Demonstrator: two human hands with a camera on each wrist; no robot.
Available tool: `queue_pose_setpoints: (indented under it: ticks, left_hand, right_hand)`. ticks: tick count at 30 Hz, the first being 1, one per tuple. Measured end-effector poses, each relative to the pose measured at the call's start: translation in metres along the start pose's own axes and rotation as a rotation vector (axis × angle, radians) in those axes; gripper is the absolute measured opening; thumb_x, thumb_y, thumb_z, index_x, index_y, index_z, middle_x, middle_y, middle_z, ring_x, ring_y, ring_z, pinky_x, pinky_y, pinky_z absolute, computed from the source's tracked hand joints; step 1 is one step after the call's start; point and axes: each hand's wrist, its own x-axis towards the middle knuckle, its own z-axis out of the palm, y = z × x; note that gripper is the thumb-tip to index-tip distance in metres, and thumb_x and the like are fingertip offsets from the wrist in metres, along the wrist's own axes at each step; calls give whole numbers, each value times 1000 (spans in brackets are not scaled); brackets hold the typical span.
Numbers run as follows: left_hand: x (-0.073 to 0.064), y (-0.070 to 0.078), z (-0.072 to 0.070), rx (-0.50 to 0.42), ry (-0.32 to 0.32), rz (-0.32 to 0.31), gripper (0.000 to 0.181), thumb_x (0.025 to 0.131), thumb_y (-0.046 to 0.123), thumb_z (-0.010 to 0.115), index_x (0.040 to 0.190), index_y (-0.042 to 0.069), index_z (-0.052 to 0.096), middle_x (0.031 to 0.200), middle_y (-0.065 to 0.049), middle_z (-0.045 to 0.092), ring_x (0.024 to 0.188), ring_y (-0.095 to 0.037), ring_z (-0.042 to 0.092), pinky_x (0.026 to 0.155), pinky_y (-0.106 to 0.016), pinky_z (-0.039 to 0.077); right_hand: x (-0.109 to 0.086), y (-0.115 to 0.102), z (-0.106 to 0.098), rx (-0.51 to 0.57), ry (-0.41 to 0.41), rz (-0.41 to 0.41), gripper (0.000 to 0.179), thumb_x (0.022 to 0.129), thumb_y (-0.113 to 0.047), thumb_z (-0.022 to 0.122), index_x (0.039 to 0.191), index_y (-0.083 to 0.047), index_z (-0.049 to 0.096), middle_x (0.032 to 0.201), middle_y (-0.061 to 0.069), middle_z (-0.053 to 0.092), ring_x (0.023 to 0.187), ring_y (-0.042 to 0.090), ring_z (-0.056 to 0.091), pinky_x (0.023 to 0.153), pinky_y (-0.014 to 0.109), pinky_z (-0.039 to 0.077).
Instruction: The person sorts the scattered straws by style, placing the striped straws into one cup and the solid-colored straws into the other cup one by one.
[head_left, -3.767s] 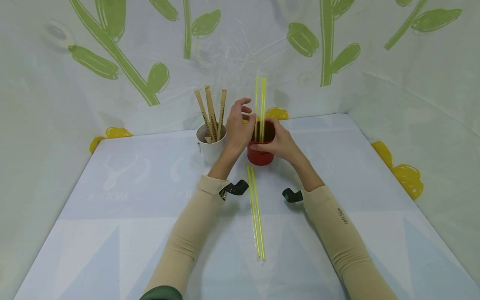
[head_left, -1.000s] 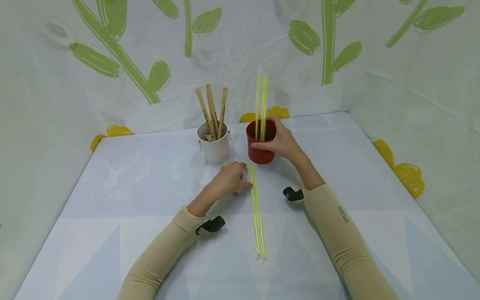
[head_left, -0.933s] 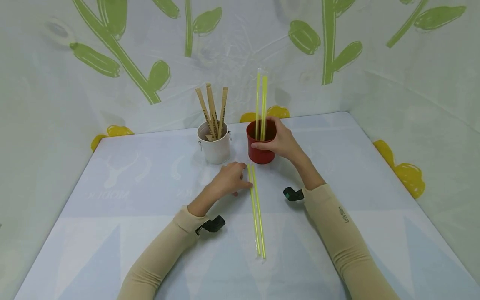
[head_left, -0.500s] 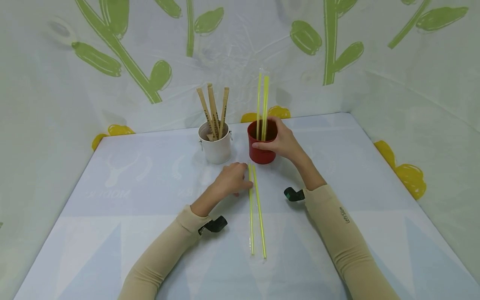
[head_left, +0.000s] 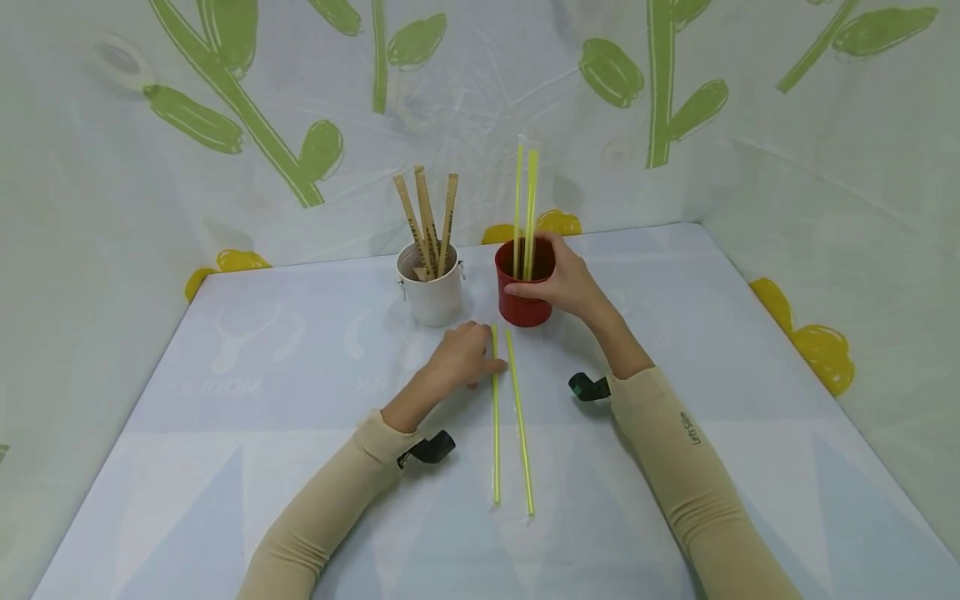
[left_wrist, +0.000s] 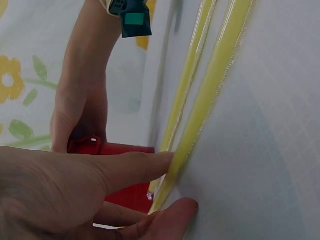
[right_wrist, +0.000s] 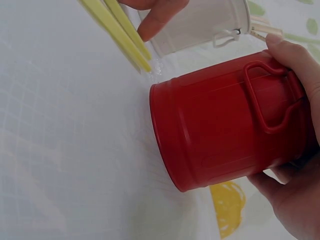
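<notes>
My left hand (head_left: 459, 354) pinches a yellow plastic-wrapped straw (head_left: 496, 442) near its far end, between thumb and fingers. In the left wrist view the thumb lies against this straw (left_wrist: 210, 82), with a fingertip on its other side. A second wrapped yellow straw (head_left: 521, 417) lies just to the right on the table. My right hand (head_left: 566, 279) grips the rim of a small red bucket (head_left: 525, 312), which stands upright. Several yellow straws (head_left: 532, 192) rise from that bucket. The right wrist view shows the bucket's red wire handle (right_wrist: 267, 129) hanging down its side.
To the left of the red bucket stands a white bucket (head_left: 435, 304) holding several brown paper-wrapped sticks (head_left: 424, 217). A pale patterned cloth covers the table (head_left: 262, 492). Behind it hangs a white sheet (head_left: 495, 75) with printed green leaves.
My left hand has come down from the red bucket to the straws on the table. The left straw has shifted left, widening the gap from the other. My right hand stays on the bucket.
</notes>
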Motion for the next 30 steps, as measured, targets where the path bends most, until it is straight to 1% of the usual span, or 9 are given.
queue_pose_setpoints:
  ticks: [6, 12, 14, 16, 19, 21, 23, 27, 30]
  left_hand:
    - [-2, -4, -7, 10, -31, 12, 22, 87, 22, 74, 84, 7, 58, 80, -8, 59, 48, -15, 63, 57, -23, 50]
    - [-4, -7, -16, 49, -83, 29, 14, 86, 11, 71, 83, 7, 58, 80, -7, 60, 54, -14, 65, 65, -22, 51]
    - [-4, -8, -17, 56, -103, 31, 12, 86, 10, 71, 87, 6, 60, 82, -7, 62, 59, -14, 64, 64, -22, 51]
    - [-4, -8, -18, 53, -121, 33, 15, 86, 9, 71, 96, 4, 62, 85, -7, 63, 61, -14, 64, 62, -21, 52]
    - [-3, -9, -19, 13, -148, 18, 33, 86, 8, 71, 118, 2, 61, 89, -8, 63, 59, -14, 66, 56, -22, 53]
    - [-3, -9, -19, -8, -158, 9, 48, 86, 7, 70, 131, 3, 55, 91, -8, 63, 56, -15, 67, 53, -22, 53]
    - [-2, -10, -19, -24, -166, -2, 57, 87, 7, 70, 140, 5, 50, 93, -8, 63, 56, -14, 67, 53, -22, 53]
    - [-2, -12, -18, -44, -174, -21, 63, 87, 10, 71, 145, 8, 44, 98, -8, 62, 61, -15, 67, 54, -23, 54]
    - [-3, -15, -19, -60, -160, -35, 65, 88, 12, 71, 146, 11, 43, 102, -8, 61, 66, -16, 66, 55, -23, 54]
  right_hand:
    - [0, -1, -1, -14, 4, 9, 90, 71, -43, 86, 142, -22, 34, 138, 0, 51, 124, 20, 50, 100, 45, 50]
    - [0, -1, -1, -10, 3, 4, 89, 72, -41, 86, 142, -20, 34, 137, 2, 51, 124, 21, 50, 99, 47, 51]
    - [-1, -1, -1, -9, 2, 7, 90, 72, -42, 86, 142, -20, 34, 137, 3, 51, 124, 21, 50, 99, 47, 50]
    - [-1, 0, -1, -13, 2, 15, 91, 72, -43, 86, 142, -20, 34, 138, 2, 51, 124, 21, 50, 99, 46, 51]
    - [0, 1, -1, -22, 7, 23, 91, 71, -45, 86, 142, -22, 34, 138, 1, 51, 124, 20, 50, 99, 46, 51]
    - [0, 1, -1, -23, 9, 23, 91, 71, -46, 86, 142, -22, 34, 138, 1, 51, 124, 20, 49, 99, 46, 51]
    - [-1, 2, -1, -21, 10, 21, 90, 72, -46, 85, 142, -22, 34, 138, 1, 51, 124, 20, 49, 99, 46, 51]
    - [-1, 2, 0, -19, 7, 22, 90, 71, -47, 86, 141, -23, 34, 137, 0, 51, 124, 19, 49, 98, 46, 51]
    - [-1, 1, 0, -18, 6, 15, 90, 71, -47, 86, 141, -23, 34, 136, -1, 51, 123, 19, 50, 98, 46, 51]
